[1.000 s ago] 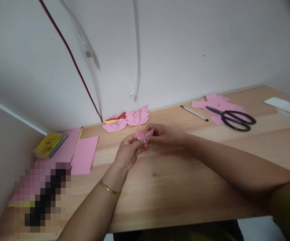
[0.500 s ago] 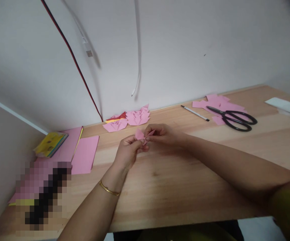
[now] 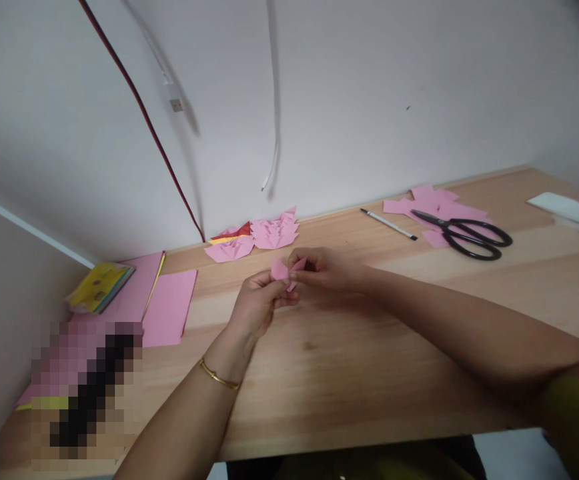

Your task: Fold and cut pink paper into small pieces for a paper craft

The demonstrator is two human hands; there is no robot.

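A small piece of folded pink paper is held up between my two hands, above the middle of the wooden table. My left hand pinches its lower left part between thumb and fingers. From the other side, my right hand is closed on the right flap, thumb in front. The fingertips of both hands nearly meet and cover the paper's lower middle. Behind them, against the wall, lie folded pink paper pieces, with a red and yellow piece among those on the left.
Black-handled scissors rest partly on pink paper scraps at the back right, beside a pen. White paper lies farther right. Pink sheets and a yellow packet occupy the left. Cables hang along the wall.
The right flap of the pink paper has shifted slightly left and stands more upright between my fingers. Both hands keep their grip in nearly the same place.
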